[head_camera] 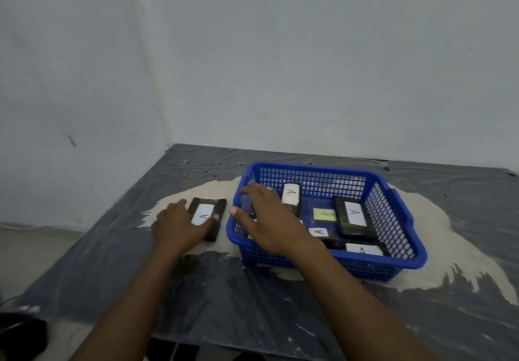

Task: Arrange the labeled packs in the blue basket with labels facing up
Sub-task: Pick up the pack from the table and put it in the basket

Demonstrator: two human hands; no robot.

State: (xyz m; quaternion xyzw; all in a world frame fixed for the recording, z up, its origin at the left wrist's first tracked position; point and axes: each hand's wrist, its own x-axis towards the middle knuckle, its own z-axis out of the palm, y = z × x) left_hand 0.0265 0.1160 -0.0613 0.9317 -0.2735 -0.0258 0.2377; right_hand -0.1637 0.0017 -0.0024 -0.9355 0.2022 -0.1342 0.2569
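Blue basket (404, 259) holds label-up packs; right hand (269, 220) spreads flat over its left side, left hand (179, 226) spreads on an outside pack (207, 217).

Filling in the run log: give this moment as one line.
left hand on pack beside basket, label up | right hand inside blue basket | stage: loading

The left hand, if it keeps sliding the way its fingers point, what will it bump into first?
Probably the blue basket. The left hand lies flat on the labeled pack outside it, fingers pointing right and slightly away, toward the basket's near-left wall. Depth is hard to judge.
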